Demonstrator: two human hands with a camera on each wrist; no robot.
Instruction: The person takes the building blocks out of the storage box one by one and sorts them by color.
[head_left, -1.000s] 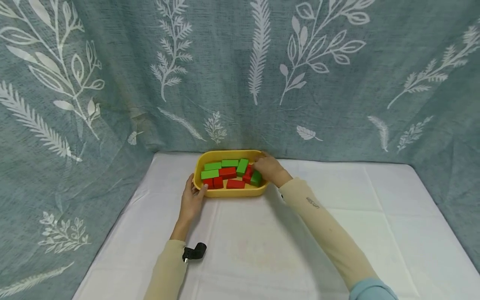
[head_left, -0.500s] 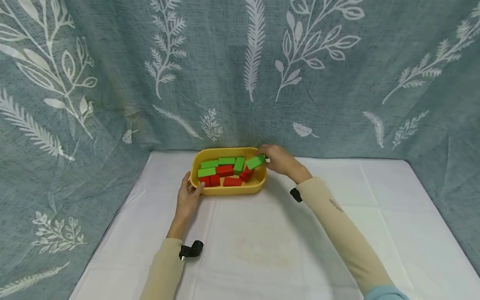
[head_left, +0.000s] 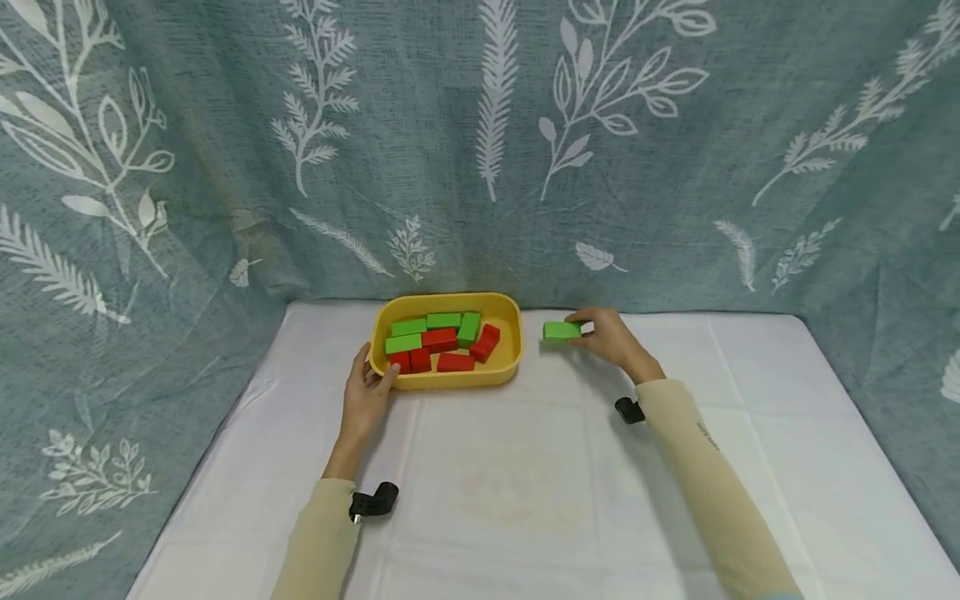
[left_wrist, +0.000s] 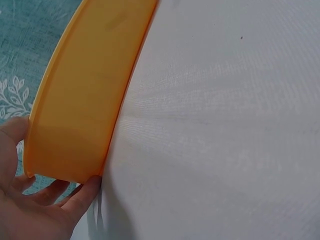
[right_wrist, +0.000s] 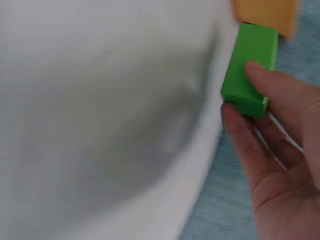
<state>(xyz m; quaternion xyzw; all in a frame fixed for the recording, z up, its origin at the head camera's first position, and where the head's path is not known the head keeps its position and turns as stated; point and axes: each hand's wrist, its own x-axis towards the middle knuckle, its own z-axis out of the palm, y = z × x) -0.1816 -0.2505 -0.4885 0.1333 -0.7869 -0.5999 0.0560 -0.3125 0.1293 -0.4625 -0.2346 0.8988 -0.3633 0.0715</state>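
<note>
Right hand (head_left: 611, 337) out to the right of the yellow tray (head_left: 510, 367), pinching one green block (head_left: 561, 331) by its end, thumb on one side, fingers on the other. Block held level, just beside the tray's right wall, close over the white table (head_left: 525, 492); touching the cloth or not, cannot tell from the head view. Up close from the right wrist: same green block (right_wrist: 250, 70) gripped between thumb and fingers (right_wrist: 272, 90), tray edge (right_wrist: 265, 15) just beyond the block's far end.

Left hand (head_left: 363, 400) at the tray's near left corner, thumb hooked against the rim, fingers wrapped low round the outer wall. From the left wrist: fingers (left_wrist: 75, 197) curled under the corner of the tray (left_wrist: 85, 100), thumb up along the side.

Inside the tray: green blocks (head_left: 435, 321) along the far side, red blocks (head_left: 453, 361) along the near side, one more red leaning toward the right end. Behind the tray, teal curtain (head_left: 480, 142) with white leaf print.
</note>
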